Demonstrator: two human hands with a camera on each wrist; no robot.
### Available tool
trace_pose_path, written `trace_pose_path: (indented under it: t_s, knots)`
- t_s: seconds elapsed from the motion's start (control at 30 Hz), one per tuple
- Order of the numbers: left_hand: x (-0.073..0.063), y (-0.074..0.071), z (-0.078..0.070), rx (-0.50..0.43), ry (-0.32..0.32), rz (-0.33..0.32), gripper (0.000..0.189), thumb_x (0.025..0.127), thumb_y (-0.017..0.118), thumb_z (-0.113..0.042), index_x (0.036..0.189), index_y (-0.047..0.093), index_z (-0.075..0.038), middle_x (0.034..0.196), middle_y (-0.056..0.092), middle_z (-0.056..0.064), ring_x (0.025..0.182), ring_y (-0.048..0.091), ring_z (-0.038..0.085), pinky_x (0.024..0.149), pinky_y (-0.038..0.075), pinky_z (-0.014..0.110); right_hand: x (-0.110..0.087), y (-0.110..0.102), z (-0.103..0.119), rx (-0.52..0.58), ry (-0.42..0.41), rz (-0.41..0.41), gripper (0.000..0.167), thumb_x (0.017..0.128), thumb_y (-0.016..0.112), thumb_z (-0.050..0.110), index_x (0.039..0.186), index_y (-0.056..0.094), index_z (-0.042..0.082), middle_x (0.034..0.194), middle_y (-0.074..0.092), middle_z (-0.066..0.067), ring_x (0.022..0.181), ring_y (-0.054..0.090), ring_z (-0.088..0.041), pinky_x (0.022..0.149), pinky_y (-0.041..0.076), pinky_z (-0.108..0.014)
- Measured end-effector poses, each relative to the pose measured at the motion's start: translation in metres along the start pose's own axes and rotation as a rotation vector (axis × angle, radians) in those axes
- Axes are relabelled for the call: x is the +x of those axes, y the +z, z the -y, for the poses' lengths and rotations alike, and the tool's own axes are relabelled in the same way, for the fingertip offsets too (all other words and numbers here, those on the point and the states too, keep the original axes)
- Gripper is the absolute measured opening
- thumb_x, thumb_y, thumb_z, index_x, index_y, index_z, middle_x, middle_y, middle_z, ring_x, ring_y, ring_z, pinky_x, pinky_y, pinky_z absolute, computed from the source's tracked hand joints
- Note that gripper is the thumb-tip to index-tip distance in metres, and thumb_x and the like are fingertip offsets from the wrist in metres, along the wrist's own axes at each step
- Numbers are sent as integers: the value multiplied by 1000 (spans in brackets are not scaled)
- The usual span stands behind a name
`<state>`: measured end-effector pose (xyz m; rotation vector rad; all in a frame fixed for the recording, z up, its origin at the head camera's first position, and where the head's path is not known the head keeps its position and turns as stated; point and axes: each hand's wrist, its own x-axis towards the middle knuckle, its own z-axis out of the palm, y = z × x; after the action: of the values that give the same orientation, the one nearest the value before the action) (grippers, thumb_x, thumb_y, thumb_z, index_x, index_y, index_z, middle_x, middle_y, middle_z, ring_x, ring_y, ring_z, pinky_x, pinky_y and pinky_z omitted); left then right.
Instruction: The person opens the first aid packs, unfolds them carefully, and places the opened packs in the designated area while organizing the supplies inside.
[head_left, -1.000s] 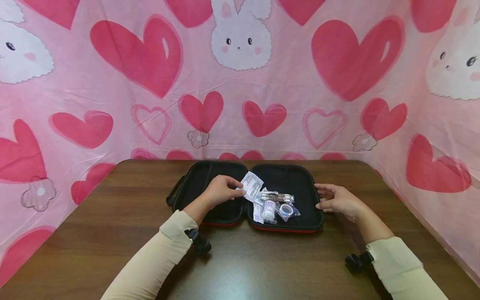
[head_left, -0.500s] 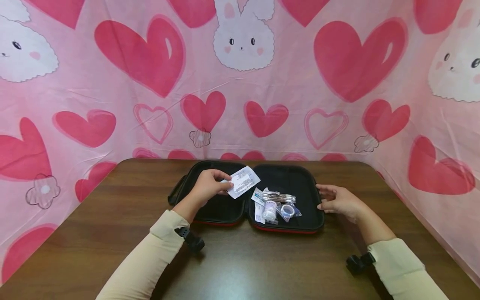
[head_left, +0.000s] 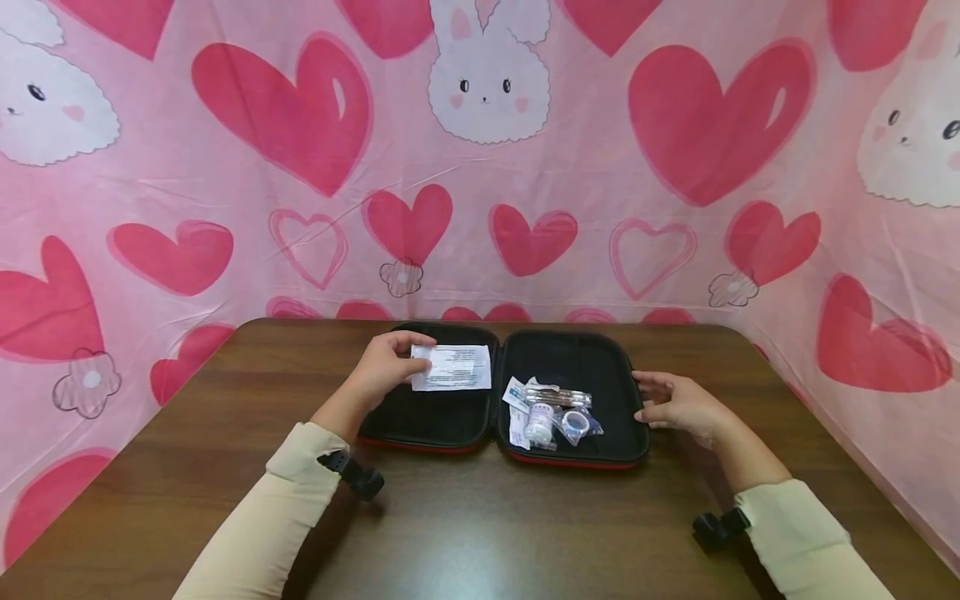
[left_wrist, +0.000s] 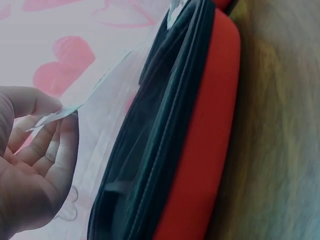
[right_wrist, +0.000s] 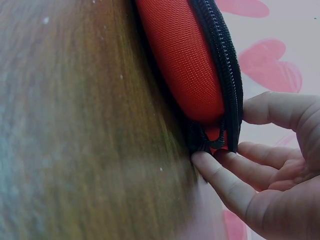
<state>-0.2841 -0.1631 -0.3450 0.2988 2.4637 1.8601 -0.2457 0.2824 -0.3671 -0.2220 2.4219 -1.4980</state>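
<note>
My left hand (head_left: 378, 367) pinches a flat white printed packet (head_left: 459, 368) by its left end, between thumb and fingers. The packet is held over the left half of a zippered case (head_left: 427, 421), which lies spread flat with black inside and red outside. In the left wrist view the packet (left_wrist: 102, 75) is seen almost edge-on, with the thumb on it. At the case's right edge my right hand (head_left: 678, 404) holds the rim. The right wrist view shows the thumb on the zipper edge (right_wrist: 232, 85) and the fingers near the zipper's end.
In the case's right half lie a small white bottle (head_left: 539, 423), a tape roll (head_left: 575, 423) in clear wrapping, a bundle of wrapped sticks (head_left: 558, 396) and several small packets (head_left: 517, 427). Case and hands are on a wooden table (head_left: 480, 533) before a pink heart-print cloth (head_left: 600, 167).
My left hand has drawn the white packet leftward, away from the items in the right half, and turned it level over the left half. My right hand stays at the case's edge.
</note>
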Motion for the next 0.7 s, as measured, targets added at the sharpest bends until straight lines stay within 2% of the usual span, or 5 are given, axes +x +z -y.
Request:
trace_pose_path:
  t_s: [0.3, 0.47, 0.7]
  knots:
    - [1, -23, 2, -48, -66, -57, 50, 87, 69, 2, 134, 53, 3, 113, 66, 19, 78, 65, 18, 71, 58, 32, 2, 0, -2, 9, -8, -3, 77, 83, 72, 1, 145, 29, -11, 141, 35, -38, 108, 58, -31, 81, 56, -35]
    - [4, -36, 1, -40, -117, -79, 46, 87, 71, -3, 129, 56, 4, 104, 69, 11, 75, 65, 16, 69, 58, 30, 2, 0, -1, 19, -18, 6, 77, 83, 72, 0, 145, 29, -13, 141, 34, -40, 101, 62, -27, 80, 57, -36]
    - [4, -52, 7, 8, -121, -67, 44, 87, 73, -7, 127, 56, 4, 98, 70, 9, 74, 65, 14, 68, 59, 32, 2, -1, 1, -8, 4, 16, 77, 83, 72, 0, 145, 29, -12, 141, 34, -40, 106, 60, -31, 84, 56, -42]
